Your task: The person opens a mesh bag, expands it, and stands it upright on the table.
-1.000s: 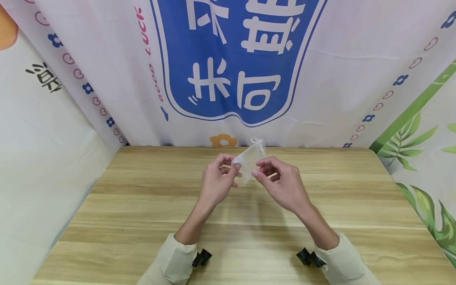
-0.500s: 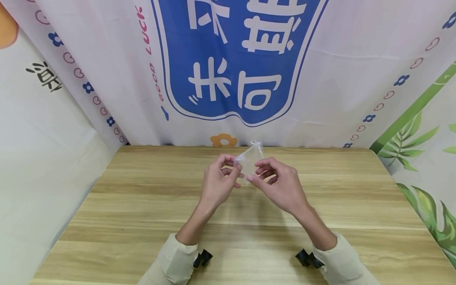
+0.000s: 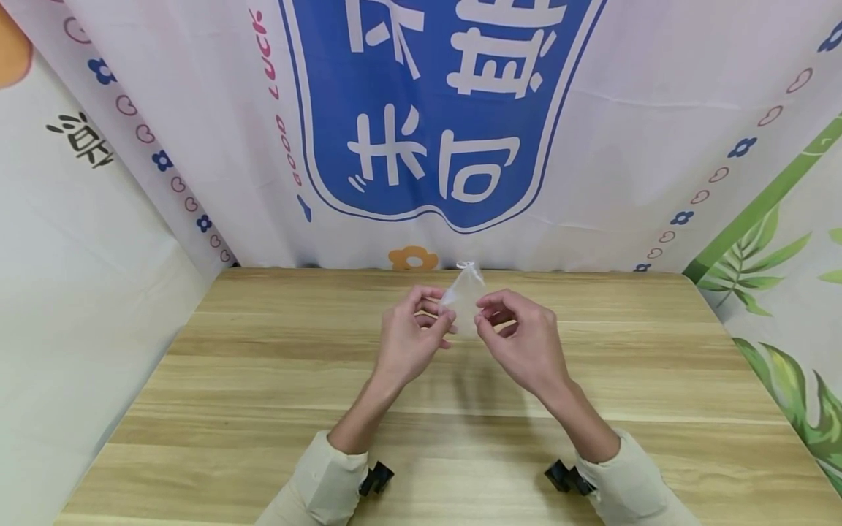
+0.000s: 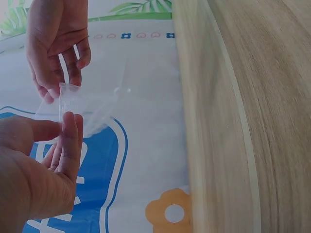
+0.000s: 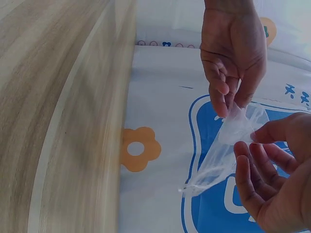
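Observation:
A small sheer white bag [image 3: 465, 298], with a thin cord loop at its narrow tip, is held up above the table. My left hand [image 3: 416, 334] pinches its left edge between thumb and fingers. On the opposite edge, my right hand [image 3: 525, 337] pinches the film with thumb and forefinger. In the left wrist view, a ribbed band of the bag [image 4: 71, 99] shows at my left fingertips. The right wrist view has the bag [image 5: 221, 150] gathered at my left fingers and tapering toward the loop. Its inside is hazy, and fingers cover parts of both edges.
The wood-grain table [image 3: 263, 394] lies under both forearms. A printed white curtain [image 3: 631, 161] hangs along its back edge, behind the bag. Black wrist mounts [image 3: 376, 478] sit at the sleeve cuffs.
The bag's looped tip has shifted left and slightly down, and the bag stands more upright. My left hand has edged right. My right thumb moved in left, then back to the right edge.

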